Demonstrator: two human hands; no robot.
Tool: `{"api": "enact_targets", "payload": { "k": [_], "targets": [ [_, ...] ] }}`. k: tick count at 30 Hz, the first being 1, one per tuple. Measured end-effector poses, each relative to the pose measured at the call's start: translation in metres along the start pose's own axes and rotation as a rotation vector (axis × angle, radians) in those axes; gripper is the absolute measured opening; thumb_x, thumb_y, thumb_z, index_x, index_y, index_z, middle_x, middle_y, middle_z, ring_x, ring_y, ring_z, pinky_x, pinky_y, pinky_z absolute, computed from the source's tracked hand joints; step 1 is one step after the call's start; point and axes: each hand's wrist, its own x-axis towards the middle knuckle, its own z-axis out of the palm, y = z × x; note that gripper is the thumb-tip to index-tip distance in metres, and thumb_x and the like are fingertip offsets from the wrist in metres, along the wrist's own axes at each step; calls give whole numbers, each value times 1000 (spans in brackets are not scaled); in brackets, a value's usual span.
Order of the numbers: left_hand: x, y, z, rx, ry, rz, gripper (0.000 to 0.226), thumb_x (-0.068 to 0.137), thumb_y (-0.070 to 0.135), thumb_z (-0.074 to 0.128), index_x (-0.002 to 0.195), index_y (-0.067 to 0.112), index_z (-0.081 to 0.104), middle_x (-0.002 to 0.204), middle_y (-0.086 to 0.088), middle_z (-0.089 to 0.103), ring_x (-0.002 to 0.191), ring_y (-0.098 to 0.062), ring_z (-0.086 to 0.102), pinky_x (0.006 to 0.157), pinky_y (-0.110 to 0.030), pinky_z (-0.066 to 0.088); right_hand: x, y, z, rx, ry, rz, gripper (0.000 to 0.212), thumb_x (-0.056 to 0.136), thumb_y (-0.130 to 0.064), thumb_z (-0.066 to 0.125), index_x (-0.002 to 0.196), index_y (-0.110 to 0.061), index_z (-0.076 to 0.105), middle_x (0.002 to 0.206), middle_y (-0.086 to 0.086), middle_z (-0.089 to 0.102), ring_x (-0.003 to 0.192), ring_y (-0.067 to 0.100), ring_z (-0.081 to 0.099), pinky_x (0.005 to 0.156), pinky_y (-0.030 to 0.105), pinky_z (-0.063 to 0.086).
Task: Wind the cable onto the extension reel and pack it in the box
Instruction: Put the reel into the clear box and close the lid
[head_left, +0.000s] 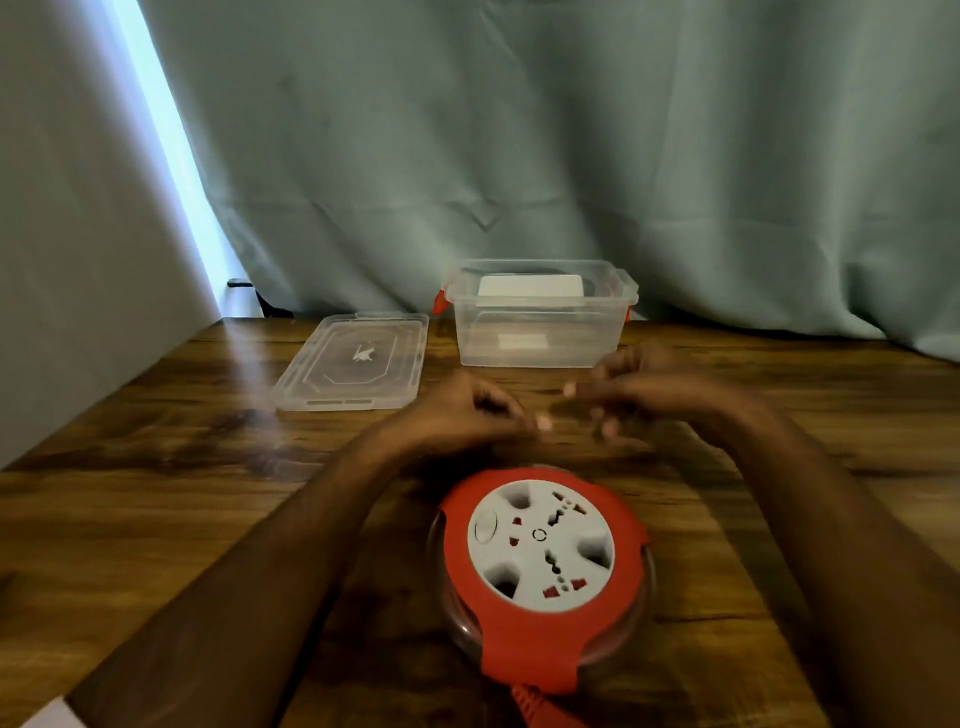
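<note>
The extension reel (543, 577), red with a grey socket face and a clear housing, lies flat on the wooden table close to me. A piece of its red cable (527, 709) leaves at the bottom edge of the view. My left hand (470, 415) and my right hand (641, 392) hover blurred just beyond the reel, fingertips near each other, touching nothing I can make out. The clear plastic box (540, 332) with red latches stands open at the back of the table, something white showing behind or inside it.
The clear lid (353, 361) lies flat left of the box. A teal curtain hangs behind the table, and a grey wall runs along the left edge. A white corner (49, 714) shows at the bottom left.
</note>
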Motion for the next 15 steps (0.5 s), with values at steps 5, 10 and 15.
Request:
{"api": "enact_targets", "payload": {
  "k": [5,10,15],
  "targets": [
    [35,-28,-13,-190,918,5,36,95,47,68,119,22,62,121,-2,61,107,-17,61,98,-50,57,48,32,16,403,815,-147,55,90,-42,75,139,-23,56,135,0,61,119,21,60,93,37,56],
    [57,-42,-9,-375,613,50,95,84,67,68,162,37,22,170,1,25,151,-22,36,119,-52,41,81,43,25,626,468,-258,88,88,-30,78,160,-37,28,148,-7,51,132,22,54,106,53,53],
    [55,-31,-3,-301,629,76,83,97,47,64,164,31,18,169,0,30,151,-19,37,119,-36,41,74,40,21,707,474,-300,82,79,-37,81,152,-37,45,144,-7,57,128,25,59,98,54,58]
  ]
}}
